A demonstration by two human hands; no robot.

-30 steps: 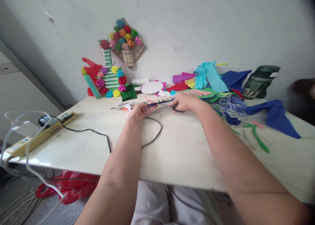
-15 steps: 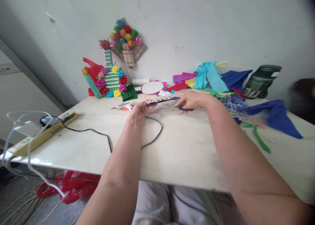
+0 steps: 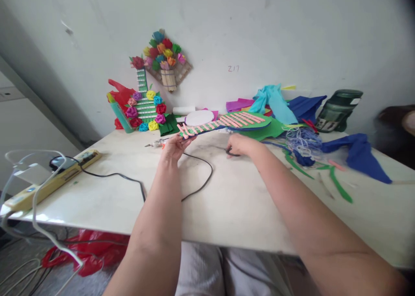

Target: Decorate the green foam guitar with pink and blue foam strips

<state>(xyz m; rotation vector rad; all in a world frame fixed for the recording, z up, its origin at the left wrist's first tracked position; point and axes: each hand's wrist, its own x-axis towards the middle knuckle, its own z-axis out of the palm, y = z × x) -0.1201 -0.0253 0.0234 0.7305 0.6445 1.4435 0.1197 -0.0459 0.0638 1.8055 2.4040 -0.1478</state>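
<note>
White surface (image 3: 214, 214) spreads beneath a green, pink-striped cutout (image 3: 238, 120), whose long axis runs sideways. Left hand (image 3: 175, 147) pinches the cutout's narrow end; right hand (image 3: 240, 144), on its near side, grips dark-handled scissors (image 3: 232, 154), blurred blades pointing toward that end.

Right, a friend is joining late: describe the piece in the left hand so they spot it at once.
On the pale table by the wall, find the left hand. It holds the narrow end of a long green piece that widens to the right. Pink strips cross it, whereas its upright neighbour has white strips and paper roses.
</note>
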